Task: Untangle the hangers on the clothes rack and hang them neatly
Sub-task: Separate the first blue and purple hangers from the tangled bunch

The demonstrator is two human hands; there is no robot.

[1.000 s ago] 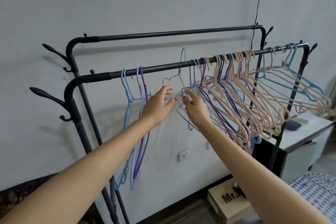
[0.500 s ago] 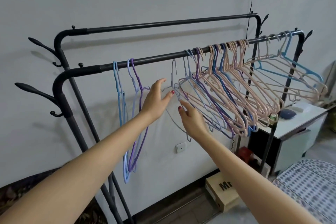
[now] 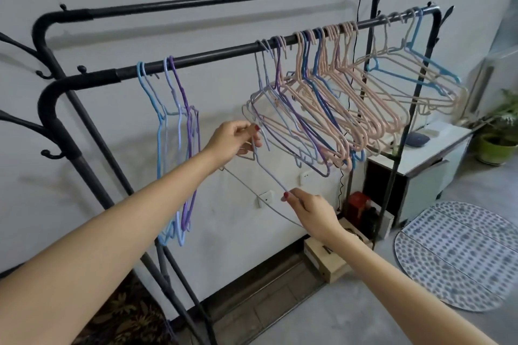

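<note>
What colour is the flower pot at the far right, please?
Green; the flower pot shows in the head view, the only one.

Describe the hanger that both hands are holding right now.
The held hanger is thin, pale lilac and looks like coated wire. It is off the front rail, tilted below the tangled bunch. The left hand pinches its upper end, the right hand its lower end. Its hook is hidden; a grey wire runs under it.

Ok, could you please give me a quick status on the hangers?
Left hand, right hand both pinching one pale hanger, off the rail. Tangled bunch beside it.
</note>
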